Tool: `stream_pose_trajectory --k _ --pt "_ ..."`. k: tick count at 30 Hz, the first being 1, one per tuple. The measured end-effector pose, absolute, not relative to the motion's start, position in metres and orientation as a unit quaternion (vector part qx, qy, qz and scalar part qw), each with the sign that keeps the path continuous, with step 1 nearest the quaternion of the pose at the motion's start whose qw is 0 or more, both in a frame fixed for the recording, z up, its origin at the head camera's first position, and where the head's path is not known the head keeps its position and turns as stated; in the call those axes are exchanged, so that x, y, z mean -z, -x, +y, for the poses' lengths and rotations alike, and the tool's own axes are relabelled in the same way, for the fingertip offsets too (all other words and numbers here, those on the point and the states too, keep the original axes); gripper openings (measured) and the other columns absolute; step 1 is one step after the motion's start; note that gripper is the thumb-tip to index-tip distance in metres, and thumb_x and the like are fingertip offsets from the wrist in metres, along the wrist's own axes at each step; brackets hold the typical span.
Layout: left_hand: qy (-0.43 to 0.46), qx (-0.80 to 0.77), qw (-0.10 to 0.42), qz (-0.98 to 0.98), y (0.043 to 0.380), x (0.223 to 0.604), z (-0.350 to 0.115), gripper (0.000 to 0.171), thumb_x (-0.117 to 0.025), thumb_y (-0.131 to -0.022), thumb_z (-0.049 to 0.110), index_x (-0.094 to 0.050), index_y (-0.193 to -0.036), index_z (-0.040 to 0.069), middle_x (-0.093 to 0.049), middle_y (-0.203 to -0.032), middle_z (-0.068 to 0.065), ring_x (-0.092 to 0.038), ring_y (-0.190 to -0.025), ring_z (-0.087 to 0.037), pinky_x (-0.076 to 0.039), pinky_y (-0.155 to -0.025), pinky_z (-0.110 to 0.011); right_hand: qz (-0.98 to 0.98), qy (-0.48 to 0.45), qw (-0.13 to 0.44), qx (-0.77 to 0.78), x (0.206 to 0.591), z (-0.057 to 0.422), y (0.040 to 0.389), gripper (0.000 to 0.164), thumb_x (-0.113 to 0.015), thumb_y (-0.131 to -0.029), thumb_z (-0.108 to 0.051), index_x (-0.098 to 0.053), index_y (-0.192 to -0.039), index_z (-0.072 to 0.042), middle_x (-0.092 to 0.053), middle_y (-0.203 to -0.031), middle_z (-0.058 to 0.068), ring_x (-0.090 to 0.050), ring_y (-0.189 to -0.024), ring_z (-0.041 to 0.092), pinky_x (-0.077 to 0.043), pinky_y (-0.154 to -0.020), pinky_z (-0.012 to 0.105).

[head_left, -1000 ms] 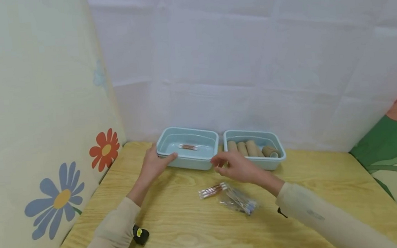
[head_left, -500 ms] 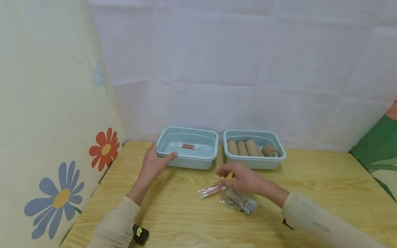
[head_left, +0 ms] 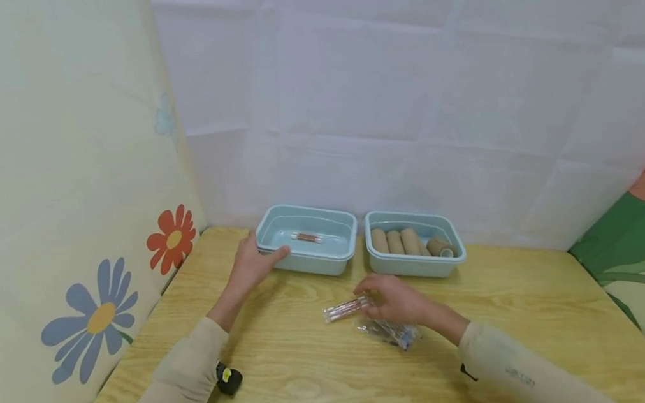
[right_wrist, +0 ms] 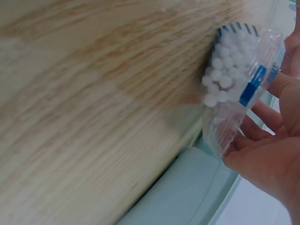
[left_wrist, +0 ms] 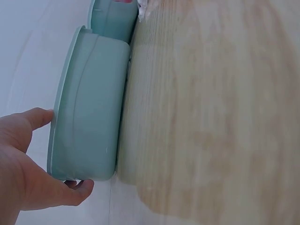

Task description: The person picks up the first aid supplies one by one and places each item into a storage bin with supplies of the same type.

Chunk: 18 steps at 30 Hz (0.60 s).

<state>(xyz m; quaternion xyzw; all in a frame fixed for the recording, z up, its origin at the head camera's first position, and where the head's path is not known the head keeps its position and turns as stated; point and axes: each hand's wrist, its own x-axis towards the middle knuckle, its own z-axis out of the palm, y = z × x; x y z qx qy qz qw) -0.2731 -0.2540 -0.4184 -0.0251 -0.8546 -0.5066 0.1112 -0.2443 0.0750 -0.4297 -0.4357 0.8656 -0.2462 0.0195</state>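
Note:
My left hand (head_left: 250, 262) holds the near left corner of the left light-blue plastic bin (left_wrist: 89, 108), thumb on the rim and other fingers round the end wall. Inside that bin lies a small reddish pack of cotton swabs (head_left: 306, 237). My right hand (head_left: 396, 300) is low over the table, its curved fingers about the right end of another reddish cotton swab pack (head_left: 340, 310); a pinch on it is not visible. Partly under this hand lies a clear bag of cotton swabs (right_wrist: 232, 65), with white tips and blue print.
A second light-blue bin (head_left: 414, 267) stands to the right, holding several brown cardboard-like rolls (head_left: 410, 242). A white sheet (head_left: 347, 84) hangs behind the wooden table (head_left: 291, 364). A flower-printed wall (head_left: 96, 183) borders the left side.
My right hand has moved down and toward me from between the bins to the swab packs on the table. My left hand stays on the left bin.

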Motion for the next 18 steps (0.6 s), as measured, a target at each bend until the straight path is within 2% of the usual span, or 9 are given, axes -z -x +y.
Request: stream_pose_trajectory --k 8,18 --pt "0.027 0.513 0.111 -0.851 0.2716 0.4183 -0.2538 0.083 -0.076 -0.094 0.026 -0.029 -0.154 -0.007 -0.042 -0.148 -0.031 -0.043 -0.135 -0.045 -0.035 -0.111 -0.056 0.865 0.446 0.018 0.23 0.4346 0.0754 0.2461 0.036 -0.074 -0.089 -0.002 -0.068 -0.124 0.004 -0.068 -0.12 0.013 -0.063 -0.112 0.029 -0.051 -0.097 0.041" --pt "0.026 0.515 0.101 -0.851 0.2702 0.4149 -0.2534 0.087 -0.076 -0.094 0.029 -0.026 -0.155 -0.007 -0.039 -0.149 -0.031 -0.041 -0.136 -0.046 -0.034 -0.112 -0.057 0.868 0.437 0.016 0.234 0.4363 0.0749 0.2479 0.035 -0.074 -0.087 -0.001 -0.07 -0.121 0.004 -0.07 -0.112 0.011 -0.064 -0.101 0.024 -0.053 -0.09 0.038"
